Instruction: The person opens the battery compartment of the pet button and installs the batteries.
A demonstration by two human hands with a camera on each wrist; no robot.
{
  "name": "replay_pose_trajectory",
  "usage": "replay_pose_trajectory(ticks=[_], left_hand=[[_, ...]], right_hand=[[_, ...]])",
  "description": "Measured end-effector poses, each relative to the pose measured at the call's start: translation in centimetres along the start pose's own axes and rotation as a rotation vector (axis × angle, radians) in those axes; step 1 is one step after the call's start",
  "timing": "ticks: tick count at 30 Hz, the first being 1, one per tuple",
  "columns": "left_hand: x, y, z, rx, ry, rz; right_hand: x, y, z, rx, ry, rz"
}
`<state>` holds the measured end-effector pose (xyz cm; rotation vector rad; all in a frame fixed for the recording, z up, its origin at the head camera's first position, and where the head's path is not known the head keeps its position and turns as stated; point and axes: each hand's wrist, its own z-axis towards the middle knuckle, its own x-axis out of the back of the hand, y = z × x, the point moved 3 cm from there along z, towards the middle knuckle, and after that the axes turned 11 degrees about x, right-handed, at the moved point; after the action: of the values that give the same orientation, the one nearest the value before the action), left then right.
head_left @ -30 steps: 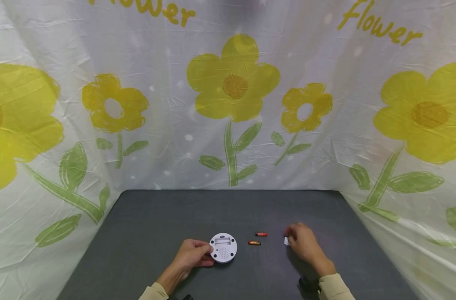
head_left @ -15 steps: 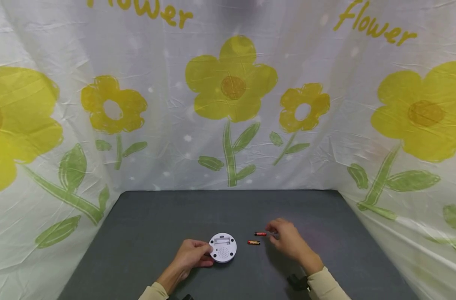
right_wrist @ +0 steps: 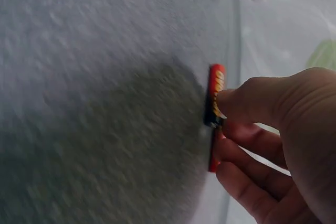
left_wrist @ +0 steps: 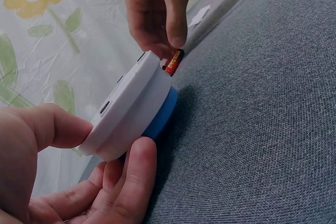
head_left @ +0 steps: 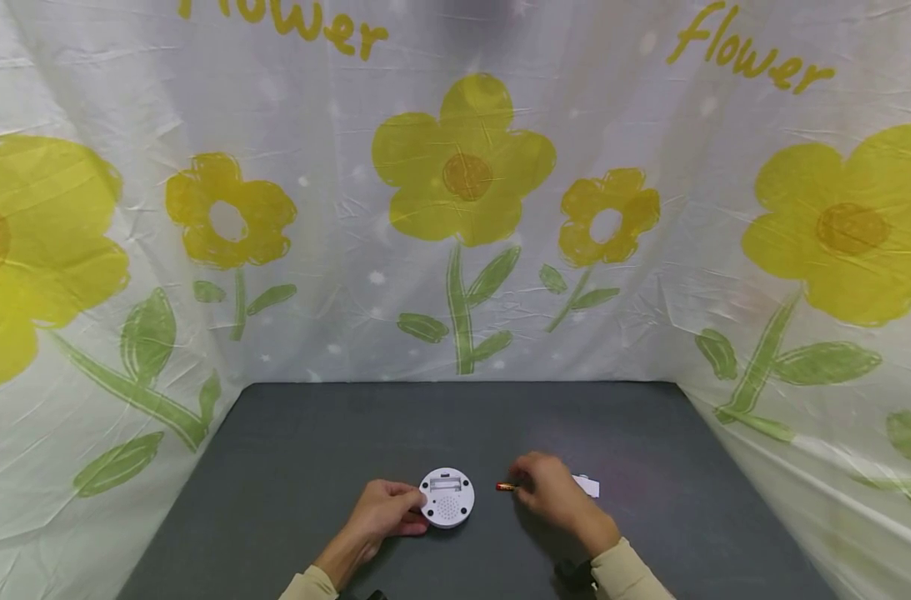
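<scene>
My left hand point(head_left: 383, 508) grips the left rim of a white round device point(head_left: 448, 505), thumb on top and fingers below. Its upturned face shows a bare battery compartment, small speaker holes and dark feet; a blue part point(left_wrist: 163, 115) lies underneath. Over a red and black battery point(head_left: 504, 487), my right hand point(head_left: 556, 496) reaches with thumb and forefinger right at its dark end. I cannot tell whether they pinch it. Just beyond, a second red battery point(right_wrist: 217, 153) shows beside the curled fingers in the right wrist view; the head view has it hidden behind the hand.
A small flat white piece point(head_left: 588, 486) lies right of my right hand. The dark grey cloth-covered table point(head_left: 335, 433) extends to a hanging white curtain point(head_left: 335, 317) with yellow flowers, which encloses the back and sides.
My right hand has moved left from the white piece, past the farther battery, to the nearer one. The white piece has come into fuller view. My left hand and the device have stayed put.
</scene>
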<state>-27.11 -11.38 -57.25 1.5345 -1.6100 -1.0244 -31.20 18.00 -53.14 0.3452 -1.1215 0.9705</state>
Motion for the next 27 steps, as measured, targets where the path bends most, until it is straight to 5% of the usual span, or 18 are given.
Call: replay_pose_trajectory(ticks=[14,27], left_hand=[[0.0,-0.1,-0.1,-0.008,0.002,-0.006],[0.0,0.0,-0.2,-0.013,0.007,-0.002]], right_hand=[[-1.3,-0.8,0.0,-0.030,0.041,-0.008],[0.9,-1.5,1.6,0.031,0.068,-0.023]])
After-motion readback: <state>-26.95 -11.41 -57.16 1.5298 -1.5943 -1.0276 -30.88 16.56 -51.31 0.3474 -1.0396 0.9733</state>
